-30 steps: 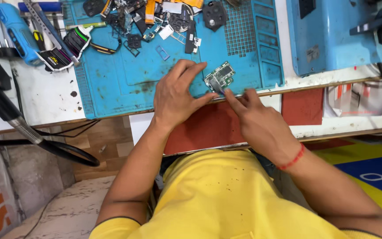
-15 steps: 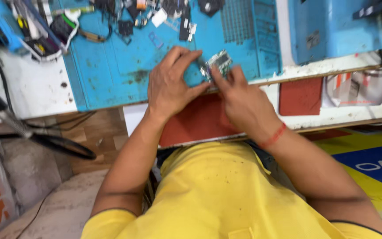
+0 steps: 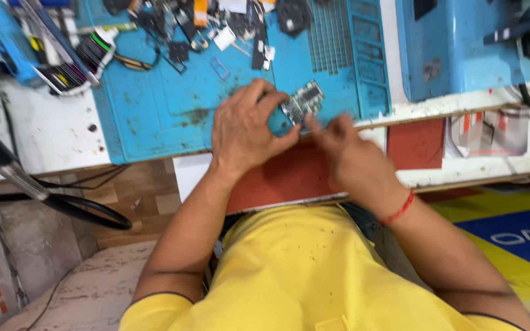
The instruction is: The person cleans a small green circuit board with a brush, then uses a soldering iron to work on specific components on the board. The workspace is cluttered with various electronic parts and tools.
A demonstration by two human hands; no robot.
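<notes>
Blue mat (image 3: 154, 116): circuit board (image 3: 302, 102) pinched by left hand (image 3: 243, 132) fingertips; right hand (image 3: 348, 153) fingertip touching its near edge.

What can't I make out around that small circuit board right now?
- Head view: the near edge of the circuit board is hidden by the left hand fingers.
- The right hand is motion-blurred; whether its fingertips touch the board or hold a tool cannot be told.
- Components on the board are too small to tell.
- The loose parts on the blue mat are cut off by the top edge.
</notes>
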